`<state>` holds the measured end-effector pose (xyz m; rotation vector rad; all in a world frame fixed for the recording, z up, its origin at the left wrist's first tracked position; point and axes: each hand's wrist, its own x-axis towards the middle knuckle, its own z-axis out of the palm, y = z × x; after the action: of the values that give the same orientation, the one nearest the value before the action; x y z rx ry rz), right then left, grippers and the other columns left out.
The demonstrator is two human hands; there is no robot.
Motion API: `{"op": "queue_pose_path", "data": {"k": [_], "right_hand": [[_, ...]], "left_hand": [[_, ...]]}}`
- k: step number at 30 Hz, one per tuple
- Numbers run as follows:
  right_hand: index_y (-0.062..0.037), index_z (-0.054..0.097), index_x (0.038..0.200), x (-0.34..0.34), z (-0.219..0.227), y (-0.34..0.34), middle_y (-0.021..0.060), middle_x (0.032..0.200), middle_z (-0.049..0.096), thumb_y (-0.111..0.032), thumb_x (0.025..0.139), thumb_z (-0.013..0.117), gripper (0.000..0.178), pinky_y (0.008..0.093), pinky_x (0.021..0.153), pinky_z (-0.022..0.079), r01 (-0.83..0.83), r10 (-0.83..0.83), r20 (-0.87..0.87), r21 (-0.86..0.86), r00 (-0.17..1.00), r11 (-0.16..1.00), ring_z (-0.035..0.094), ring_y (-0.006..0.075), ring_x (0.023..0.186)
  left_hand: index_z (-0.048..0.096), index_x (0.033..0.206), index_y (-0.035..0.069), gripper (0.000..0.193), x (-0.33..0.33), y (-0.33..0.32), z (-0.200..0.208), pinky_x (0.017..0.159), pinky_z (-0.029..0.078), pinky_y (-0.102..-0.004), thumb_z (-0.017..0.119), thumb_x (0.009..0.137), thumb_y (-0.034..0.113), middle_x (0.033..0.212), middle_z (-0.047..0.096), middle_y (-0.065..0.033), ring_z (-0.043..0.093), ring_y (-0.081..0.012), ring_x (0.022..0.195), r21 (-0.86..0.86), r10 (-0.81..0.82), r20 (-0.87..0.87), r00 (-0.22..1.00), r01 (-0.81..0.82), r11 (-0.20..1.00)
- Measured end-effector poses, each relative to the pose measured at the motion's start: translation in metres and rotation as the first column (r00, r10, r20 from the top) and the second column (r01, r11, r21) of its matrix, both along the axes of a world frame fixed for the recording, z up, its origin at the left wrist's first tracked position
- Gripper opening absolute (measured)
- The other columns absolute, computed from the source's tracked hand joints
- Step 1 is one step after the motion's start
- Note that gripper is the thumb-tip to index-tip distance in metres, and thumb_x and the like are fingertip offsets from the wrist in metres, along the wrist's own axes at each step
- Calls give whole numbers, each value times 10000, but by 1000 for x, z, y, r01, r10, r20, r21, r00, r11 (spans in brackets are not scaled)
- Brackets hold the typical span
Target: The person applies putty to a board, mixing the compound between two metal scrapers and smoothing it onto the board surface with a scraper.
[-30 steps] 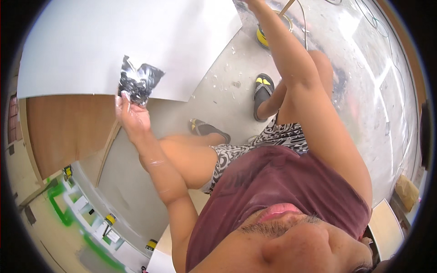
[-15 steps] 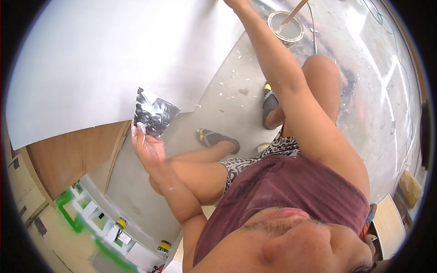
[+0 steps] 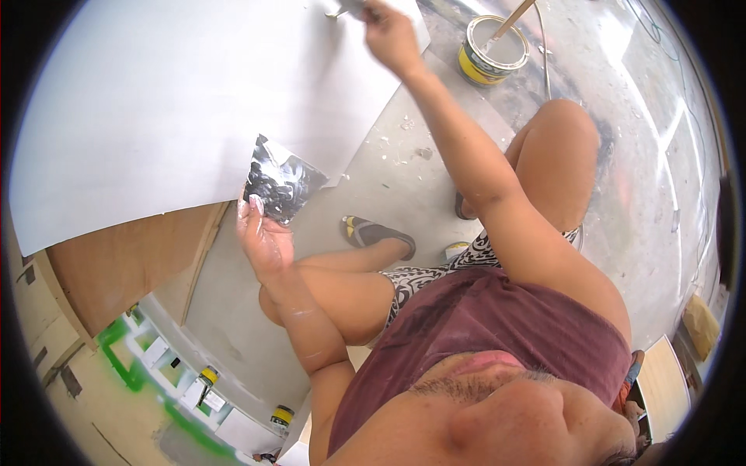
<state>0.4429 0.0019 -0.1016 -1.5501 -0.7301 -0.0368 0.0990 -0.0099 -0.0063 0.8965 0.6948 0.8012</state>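
My left hand (image 3: 266,241), flecked with white paste, is closed on a thin dark plate (image 3: 286,180) smeared with white paste. The plate is held up in front of a big white panel (image 3: 179,101). Near the panel's far right edge, my right hand (image 3: 395,43) grips a dark-ended putty knife (image 3: 351,9). Its blade is at the panel's surface beside a small dab of white, though the top of the picture cuts part of it off.
Past my right forearm stands a yellow and black tin (image 3: 483,71) with a wooden stick in it. White crumbs dot the grey floor (image 3: 404,147). Bare plywood (image 3: 132,260) shows below the panel. Several small containers sit lower left; a person's arm (image 3: 636,408) appears lower right.
My right hand has come down and left into view, bringing the putty knife with it. My left hand and the plate have shifted slightly up and right.
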Motion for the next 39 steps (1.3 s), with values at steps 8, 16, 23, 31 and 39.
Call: {"op": "queue_pose_path", "data": {"k": [8, 16, 23, 31, 39], "right_hand": [[27, 662, 1124, 155, -34, 29, 104, 1004, 702, 13, 845, 524, 312, 298, 822, 509, -88, 181, -370, 255, 911, 963, 643, 160, 896], [30, 655, 1144, 173, -30, 46, 111, 1025, 707, 7, 847, 534, 321, 314, 859, 499, -58, 76, -220, 87, 973, 995, 634, 184, 939], [-9, 652, 1181, 90, 0, 42, 270, 1057, 680, -39, 855, 533, 348, 407, 893, 513, 211, -192, 123, -162, 974, 964, 658, 391, 1021], [-266, 663, 1229, -58, 4, 18, 78, 1104, 703, 11, 792, 553, 529, 398, 771, 567, 89, -47, 196, -215, 980, 973, 698, 265, 933], [-191, 675, 1240, -52, -4, -15, 86, 1122, 718, -5, 867, 535, 440, 351, 907, 541, -306, 300, -58, -165, 952, 938, 693, 231, 1018]], "left_hand": [[522, 1242, -20, 263, 1, -6, 3, 921, 508, -330, 509, 1000, 83, 1169, 631, -89, 617, -168, 1059, -27, 110, -46, 993, -111, 993], [414, 1392, -60, 420, -8, -5, -3, 1005, 452, -366, 480, 1015, 114, 1292, 573, -128, 561, -202, 1178, -22, 132, -110, 985, -135, 991], [565, 1155, 11, 180, -4, -12, 4, 871, 510, -297, 545, 987, 75, 1088, 652, -53, 623, -136, 1007, -65, 169, -65, 983, -173, 983], [433, 1358, -62, 372, -5, -6, 0, 1016, 455, -408, 453, 1023, 100, 1291, 571, -151, 569, -229, 1170, -14, 81, -52, 995, -82, 997], [521, 1270, -27, 293, 5, -11, 11, 960, 487, -355, 516, 992, 65, 1180, 630, -88, 608, -174, 1072, -30, 70, -28, 997, -71, 997]]}}
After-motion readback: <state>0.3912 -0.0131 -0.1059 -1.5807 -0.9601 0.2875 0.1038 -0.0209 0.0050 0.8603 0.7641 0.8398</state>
